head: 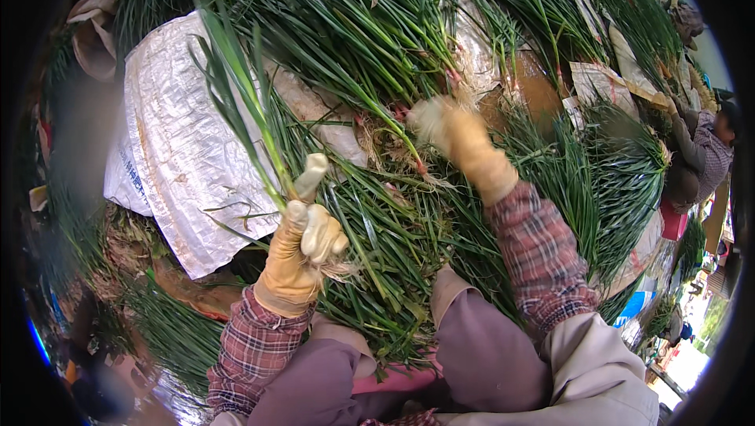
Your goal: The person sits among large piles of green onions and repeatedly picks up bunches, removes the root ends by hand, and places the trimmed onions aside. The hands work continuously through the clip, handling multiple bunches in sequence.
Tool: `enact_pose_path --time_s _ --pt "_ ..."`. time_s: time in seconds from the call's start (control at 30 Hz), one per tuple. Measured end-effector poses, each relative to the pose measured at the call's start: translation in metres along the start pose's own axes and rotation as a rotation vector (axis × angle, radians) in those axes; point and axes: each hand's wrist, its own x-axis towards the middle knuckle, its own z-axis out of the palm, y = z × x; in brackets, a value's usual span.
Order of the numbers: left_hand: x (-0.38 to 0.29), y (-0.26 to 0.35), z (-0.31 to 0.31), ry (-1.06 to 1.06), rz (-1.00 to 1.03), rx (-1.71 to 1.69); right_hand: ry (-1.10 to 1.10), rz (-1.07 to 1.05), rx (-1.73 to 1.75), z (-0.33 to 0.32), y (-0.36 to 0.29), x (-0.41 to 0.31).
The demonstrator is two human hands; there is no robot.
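My left hand (307,244), in a pale yellow glove, grips a few green onion stalks (263,125) near their base. Their leaves point up and away, and whitish roots hang out below my fingers. My right hand (451,131), gloved the same way, is blurred at the root ends of a large pile of green onions (354,30). Whether its fingers hold anything cannot be made out. A single stalk with a reddish base (417,160) lies just left of that hand. Between my knees spreads a heap of loose green leaves (389,249).
A white woven sack (194,148) bearing print lies on the left. At right are another bunch of green onions (625,172) and a person (705,148) near it. More green onions (171,331) lie at lower left.
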Motion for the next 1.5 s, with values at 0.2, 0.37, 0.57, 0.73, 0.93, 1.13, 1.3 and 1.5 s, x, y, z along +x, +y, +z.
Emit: enact_pose_path --time_s 0.2,0.37,0.57,0.73,0.93,1.13,1.3,1.5 --pt "0.003 -0.005 -0.005 0.062 -0.271 -0.055 0.672 0.171 -0.3 -0.011 0.058 0.065" --pt "0.023 -0.017 -0.001 0.155 -0.295 0.318 0.851 -0.271 -0.109 0.019 -0.008 -0.034" --pt "0.047 -0.024 -0.021 0.113 -0.207 0.357 -0.027 -0.267 0.595 0.044 -0.059 -0.101" --pt "0.026 -0.017 -0.029 0.173 -0.324 0.063 -0.871 -0.205 1.693 0.071 -0.047 -0.055" --pt "0.014 -0.022 -0.037 0.06 -0.342 -0.05 -1.138 -0.245 1.877 0.097 -0.069 -0.02" --pt "0.019 -0.047 -0.04 0.523 -0.11 0.383 0.085 -0.244 0.42 0.099 -0.089 -0.011" --pt "0.02 -0.027 -0.032 0.424 -0.302 0.087 0.301 -0.316 0.415 0.099 -0.086 -0.001" --pt "0.017 -0.023 -0.023 0.205 -0.187 -0.22 0.113 -0.192 1.254 0.054 -0.07 0.002"
